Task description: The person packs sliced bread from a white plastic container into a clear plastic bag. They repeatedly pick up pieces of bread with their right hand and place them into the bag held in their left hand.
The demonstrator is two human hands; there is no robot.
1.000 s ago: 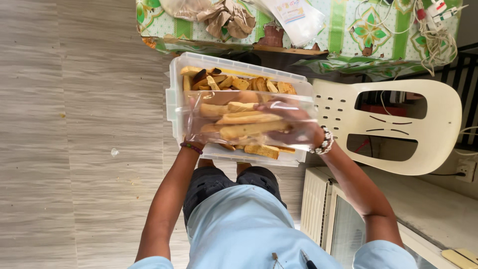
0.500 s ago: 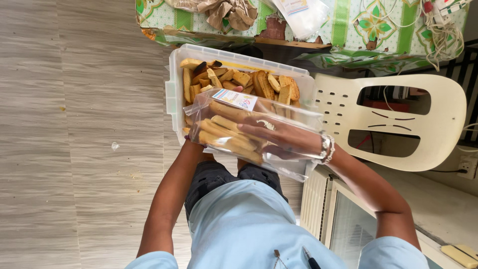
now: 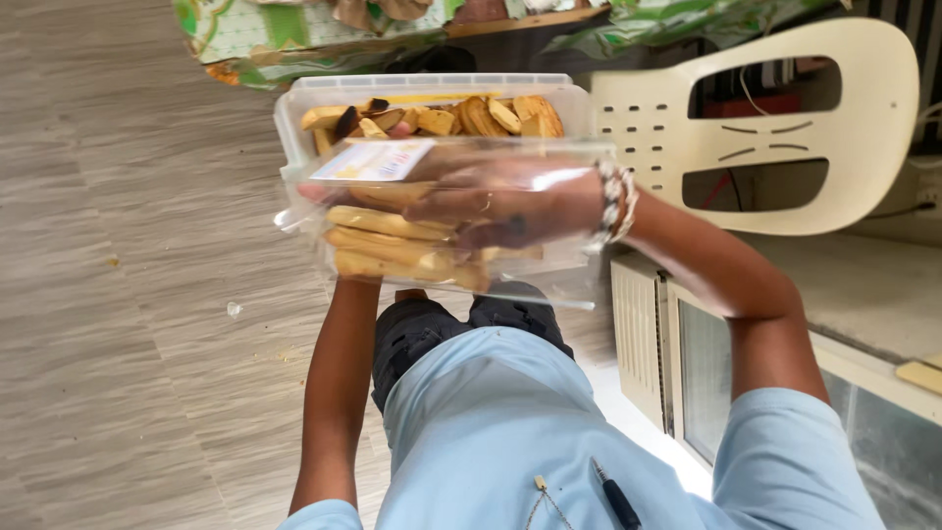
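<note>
Two hands (image 3: 491,206); snack sticks (image 3: 392,224) crosswise

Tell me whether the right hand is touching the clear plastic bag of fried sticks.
Touching. The head view shows the right hand pushed inside the clear plastic bag of fried sticks, with the film draped over its fingers.

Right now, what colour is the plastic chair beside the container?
Cream plastic chair, clearest in the head view.

A clear bag (image 3: 432,221) of golden sticks, bearing 1 white-and-yellow label (image 3: 378,160), lay over a clear tub (image 3: 432,103) of golden chips, near the tub's front edge.
</note>
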